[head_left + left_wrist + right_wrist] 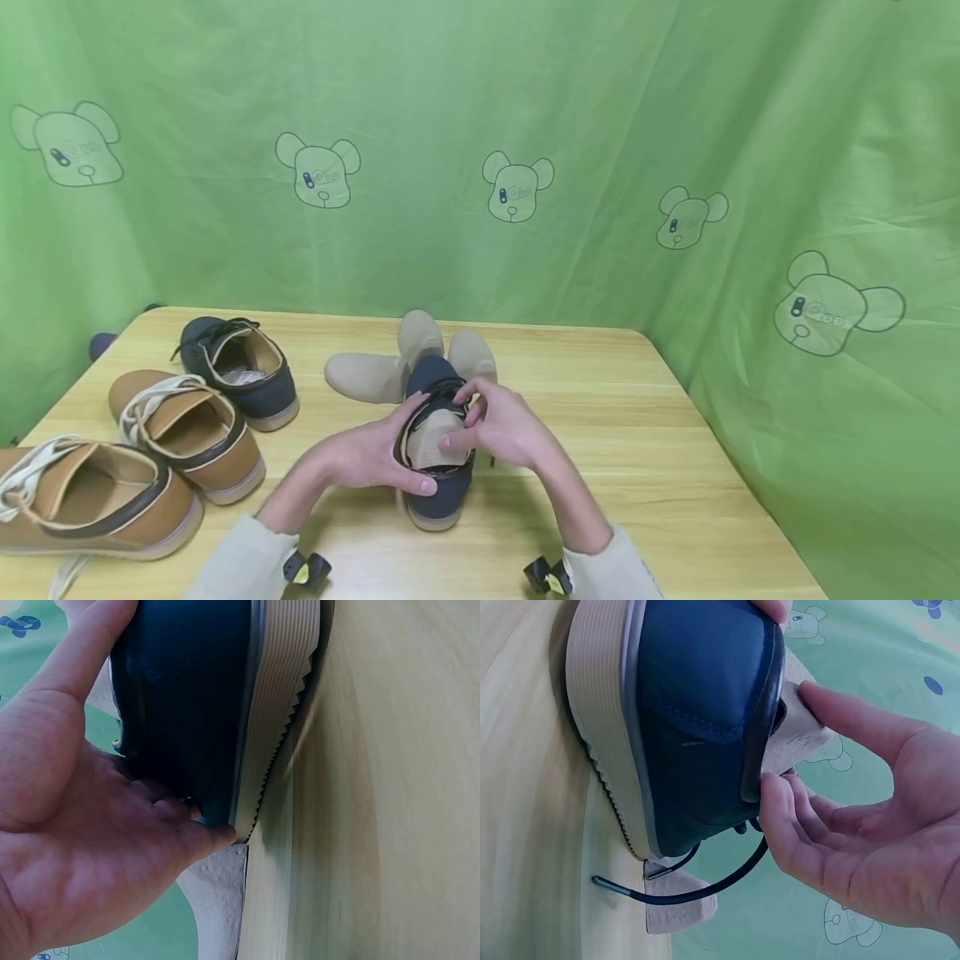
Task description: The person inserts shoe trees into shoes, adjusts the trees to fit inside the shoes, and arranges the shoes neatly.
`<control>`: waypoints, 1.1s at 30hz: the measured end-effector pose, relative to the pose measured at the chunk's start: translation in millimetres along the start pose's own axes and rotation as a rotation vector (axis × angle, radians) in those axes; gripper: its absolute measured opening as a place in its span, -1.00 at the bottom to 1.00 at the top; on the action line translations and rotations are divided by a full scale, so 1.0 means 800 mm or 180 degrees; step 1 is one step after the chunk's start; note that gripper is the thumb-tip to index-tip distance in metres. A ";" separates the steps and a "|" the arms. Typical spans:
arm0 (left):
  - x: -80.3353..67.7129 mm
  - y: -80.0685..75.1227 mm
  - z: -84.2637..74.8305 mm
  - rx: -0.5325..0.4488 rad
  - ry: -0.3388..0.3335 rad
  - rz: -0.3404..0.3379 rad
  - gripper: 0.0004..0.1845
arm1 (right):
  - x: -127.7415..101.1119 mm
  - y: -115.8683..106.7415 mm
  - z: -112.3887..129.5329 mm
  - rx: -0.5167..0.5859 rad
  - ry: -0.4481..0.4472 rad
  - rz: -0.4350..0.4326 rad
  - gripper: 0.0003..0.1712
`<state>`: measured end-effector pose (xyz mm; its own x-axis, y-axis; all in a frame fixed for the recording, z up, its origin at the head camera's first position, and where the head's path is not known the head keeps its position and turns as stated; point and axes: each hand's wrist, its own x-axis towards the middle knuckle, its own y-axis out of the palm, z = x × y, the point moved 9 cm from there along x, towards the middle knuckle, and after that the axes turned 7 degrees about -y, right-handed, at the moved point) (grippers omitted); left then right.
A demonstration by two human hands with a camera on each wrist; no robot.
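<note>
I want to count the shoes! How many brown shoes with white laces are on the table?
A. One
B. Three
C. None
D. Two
D: two brown shoes with white laces sit at the left of the table, beside a dark blue shoe; the hands hold another dark blue one.

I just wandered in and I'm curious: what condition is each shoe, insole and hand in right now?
Navy shoe: upright on the table, heel gripped, lace loose.
Insole: partly inside that shoe, sticking out.
Left hand: grips the heel.
Right hand: pinches the insole.
Spare insoles: lying loose behind.
Second navy shoe: upright, untied.
Two tan shoes: upright, laces loose.
</note>
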<state>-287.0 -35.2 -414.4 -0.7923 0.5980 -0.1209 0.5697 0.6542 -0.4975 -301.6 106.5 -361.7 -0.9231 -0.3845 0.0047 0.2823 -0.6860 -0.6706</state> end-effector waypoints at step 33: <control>0.000 0.001 0.002 -0.0050 0.0013 0.0038 0.33 | 0.009 0.015 -0.011 0.0548 -0.0158 0.0466 0.12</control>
<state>-286.8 -35.7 -416.2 -0.7846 0.6076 -0.1232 0.5824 0.6542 -0.4826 -307.2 100.7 -376.1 -0.8563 -0.5147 -0.0439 0.4566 -0.7143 -0.5304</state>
